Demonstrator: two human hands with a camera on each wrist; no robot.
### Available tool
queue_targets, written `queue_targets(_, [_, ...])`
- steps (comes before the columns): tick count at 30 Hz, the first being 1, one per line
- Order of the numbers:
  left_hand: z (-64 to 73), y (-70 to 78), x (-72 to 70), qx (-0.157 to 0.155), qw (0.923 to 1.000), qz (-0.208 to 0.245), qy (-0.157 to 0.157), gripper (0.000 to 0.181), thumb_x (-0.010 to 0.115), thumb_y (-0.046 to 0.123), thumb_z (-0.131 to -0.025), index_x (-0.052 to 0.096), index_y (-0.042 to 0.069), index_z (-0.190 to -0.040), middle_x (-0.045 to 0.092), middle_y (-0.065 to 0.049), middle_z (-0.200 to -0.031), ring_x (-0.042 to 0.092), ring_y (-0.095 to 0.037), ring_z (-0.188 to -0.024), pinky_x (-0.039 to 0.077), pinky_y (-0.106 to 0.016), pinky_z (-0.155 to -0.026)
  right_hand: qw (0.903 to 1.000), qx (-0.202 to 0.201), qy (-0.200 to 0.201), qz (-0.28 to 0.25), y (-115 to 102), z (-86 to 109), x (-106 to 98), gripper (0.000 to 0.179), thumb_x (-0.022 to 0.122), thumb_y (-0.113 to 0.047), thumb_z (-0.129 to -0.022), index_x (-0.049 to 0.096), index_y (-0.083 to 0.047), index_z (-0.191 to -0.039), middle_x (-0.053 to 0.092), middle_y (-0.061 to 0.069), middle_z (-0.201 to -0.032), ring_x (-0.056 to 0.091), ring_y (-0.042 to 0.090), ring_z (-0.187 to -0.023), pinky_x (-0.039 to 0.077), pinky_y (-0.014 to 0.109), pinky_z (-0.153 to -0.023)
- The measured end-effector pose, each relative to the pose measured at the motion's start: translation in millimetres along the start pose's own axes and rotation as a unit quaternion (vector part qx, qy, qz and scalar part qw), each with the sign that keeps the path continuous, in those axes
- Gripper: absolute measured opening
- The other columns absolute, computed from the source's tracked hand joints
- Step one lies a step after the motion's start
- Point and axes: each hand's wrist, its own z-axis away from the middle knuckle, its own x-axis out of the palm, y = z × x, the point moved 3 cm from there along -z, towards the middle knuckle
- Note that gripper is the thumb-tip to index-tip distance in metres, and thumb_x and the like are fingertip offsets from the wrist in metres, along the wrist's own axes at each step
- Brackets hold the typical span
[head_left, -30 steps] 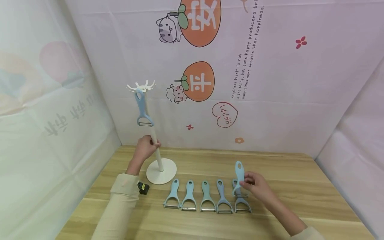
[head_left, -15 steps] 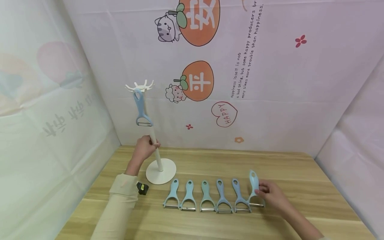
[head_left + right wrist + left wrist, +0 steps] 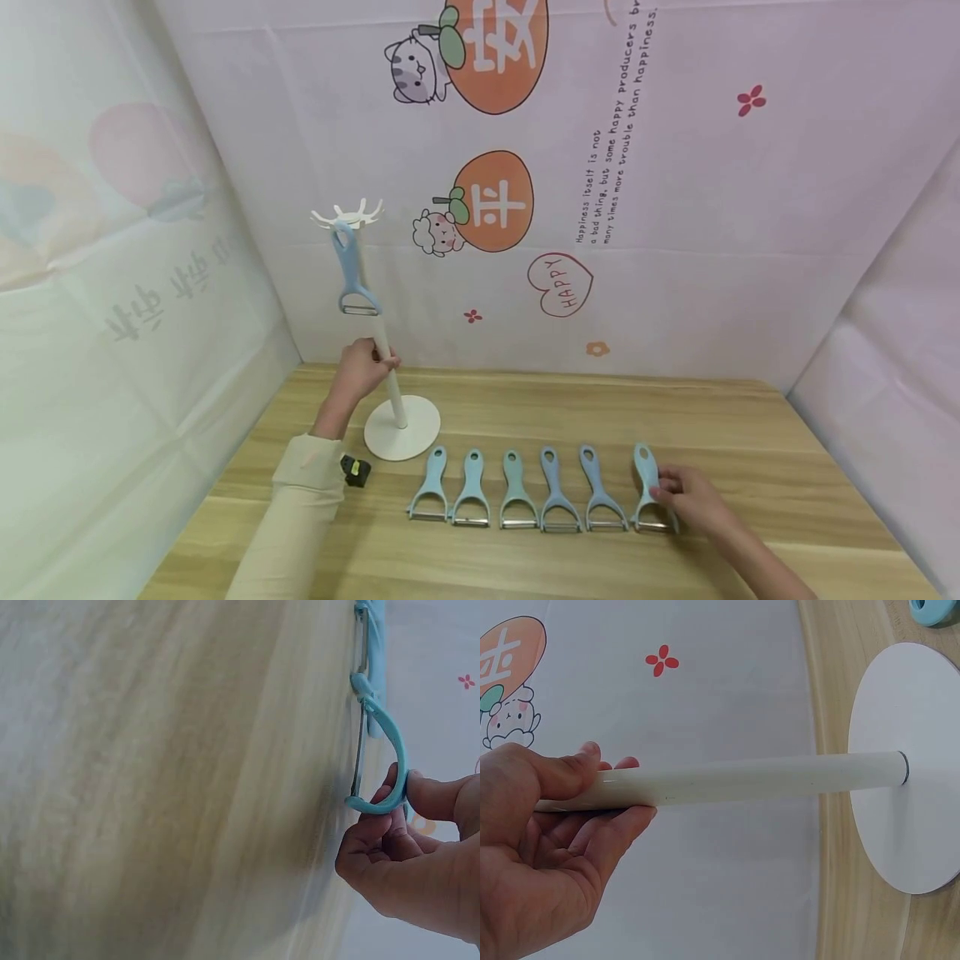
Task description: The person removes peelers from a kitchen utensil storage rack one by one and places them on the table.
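My left hand [image 3: 365, 367] grips the white pole of a hook stand [image 3: 395, 392], fingers and thumb wrapped round it in the left wrist view. From a hook at the stand's top hangs a blue peeler [image 3: 350, 262], blade end down. At the right end of a row, my right hand [image 3: 693, 498] pinches a light blue peeler [image 3: 645, 467] by its side, low at the table. The right wrist view shows thumb and fingers at the curved frame [image 3: 397, 742] of that peeler. Left of it lie several more peelers [image 3: 552, 475], handles pointing away from me.
A small black object with a yellow mark [image 3: 356, 471] lies left of the stand's round white base [image 3: 420, 437]. The wood table [image 3: 540, 408] meets a white printed cloth [image 3: 675, 317] at the back, with cloth on both sides too.
My right hand has carried the light blue peeler rightward and down, from above the neighbouring peeler to the row's right end. The left hand stays on the pole.
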Motion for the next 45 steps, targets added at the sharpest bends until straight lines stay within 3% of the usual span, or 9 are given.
queue_targets(7, [0.0, -4.3, 0.4, 0.008, 1.0000, 0.003, -0.001, 0.014, 0.069, 0.014, -0.093, 0.069, 0.000, -0.094, 0.073, -0.019, -0.096, 0.070, -0.035, -0.097, 0.057, -0.048, -0.085, 0.9996, 0.025, 0.002, 0.012, 6, -4.3, 5, 0.047, 0.062, -0.004, -0.093, 0.046, 0.020, -0.130, 0.070, 0.013, -0.101, 0.061, 0.017, -0.089, 0.047, 0.027, -0.075])
queue_targets(11, [-0.9, -7.0, 0.1, 0.027, 0.9996, 0.008, -0.002, 0.014, 0.068, 0.015, -0.093, 0.069, 0.001, -0.094, 0.073, -0.019, -0.097, 0.070, -0.037, -0.100, 0.057, -0.047, -0.085, 0.9987, 0.026, 0.021, 0.039, 6, -4.7, 6, 0.043, 0.063, -0.003, -0.092, 0.051, 0.018, -0.127, 0.068, 0.009, -0.096, 0.059, 0.017, -0.086, 0.045, 0.027, -0.071])
queue_targets(16, [-2.0, -11.2, 0.0, 0.067, 0.9970, 0.028, -0.026, 0.014, 0.066, 0.016, -0.096, 0.068, 0.002, -0.096, 0.073, -0.017, -0.096, 0.070, -0.038, -0.104, 0.057, -0.049, -0.088, 0.9960, 0.020, 0.036, 0.079, 5, -4.2, 6, 0.039, 0.065, -0.005, -0.091, 0.056, 0.014, -0.124, 0.069, 0.007, -0.092, 0.059, 0.016, -0.083, 0.044, 0.028, -0.069])
queue_targets(19, [-2.6, -14.0, -2.0, 0.100, 0.9911, 0.063, -0.060, 0.014, 0.062, 0.011, -0.098, 0.065, -0.001, -0.103, 0.071, -0.020, -0.101, 0.068, -0.041, -0.106, 0.056, -0.051, -0.091, 0.9937, 0.007, 0.049, 0.101, 5, -4.7, 6, 0.038, 0.068, -0.005, -0.089, 0.058, 0.013, -0.121, 0.069, 0.006, -0.090, 0.060, 0.016, -0.081, 0.045, 0.028, -0.068])
queue_targets(25, [-4.3, -18.3, -7.4, 0.130, 0.9677, 0.177, -0.124, 0.029, 0.048, -0.007, -0.099, 0.049, -0.010, -0.128, 0.062, -0.033, -0.123, 0.061, -0.049, -0.117, 0.050, -0.061, -0.096, 0.9933, -0.012, 0.047, 0.105, 4, -4.3, 6, 0.042, 0.070, -0.010, -0.089, 0.057, 0.013, -0.121, 0.069, 0.011, -0.096, 0.062, 0.021, -0.087, 0.049, 0.031, -0.072])
queue_targets(29, [-6.5, -18.0, -3.7, 0.124, 0.9693, 0.181, -0.110, 0.021, 0.049, -0.006, -0.099, 0.054, -0.008, -0.119, 0.066, -0.029, -0.115, 0.064, -0.044, -0.113, 0.052, -0.056, -0.095, 0.9943, -0.018, 0.048, 0.094, 5, -0.5, 4, 0.045, 0.068, -0.013, -0.091, 0.053, 0.012, -0.126, 0.070, 0.018, -0.103, 0.065, 0.029, -0.096, 0.053, 0.042, -0.081])
queue_targets(33, [-7.0, -18.0, 1.2, 0.095, 0.9778, 0.177, -0.059, 0.012, 0.053, -0.009, -0.095, 0.058, -0.003, -0.104, 0.067, -0.024, -0.100, 0.070, -0.034, -0.097, 0.058, -0.048, -0.087, 0.9950, -0.021, 0.042, 0.088, 5, 1.8, 2, 0.047, 0.067, -0.015, -0.092, 0.050, 0.011, -0.128, 0.070, 0.020, -0.107, 0.066, 0.033, -0.100, 0.053, 0.048, -0.086])
queue_targets(37, [-5.4, -16.4, 3.6, 0.087, 0.9817, 0.169, -0.010, 0.013, 0.056, -0.012, -0.093, 0.059, -0.001, -0.099, 0.068, -0.021, -0.096, 0.071, -0.028, -0.089, 0.060, -0.041, -0.081, 0.9952, -0.026, 0.043, 0.085, 4, 2.8, 1, 0.046, 0.066, -0.016, -0.093, 0.050, 0.010, -0.128, 0.069, 0.020, -0.108, 0.065, 0.033, -0.102, 0.053, 0.047, -0.086])
queue_targets(45, [2.9, -12.8, 2.9, 0.056, 0.9837, 0.170, 0.019, 0.015, 0.057, -0.012, -0.092, 0.061, -0.006, -0.105, 0.068, -0.026, -0.105, 0.072, -0.037, -0.097, 0.060, -0.041, -0.083, 0.9957, -0.017, 0.054, 0.074, 1, 2.9, -5, 0.043, 0.060, -0.014, -0.096, 0.048, 0.009, -0.130, 0.062, 0.027, -0.116, 0.062, 0.038, -0.106, 0.055, 0.041, -0.080])
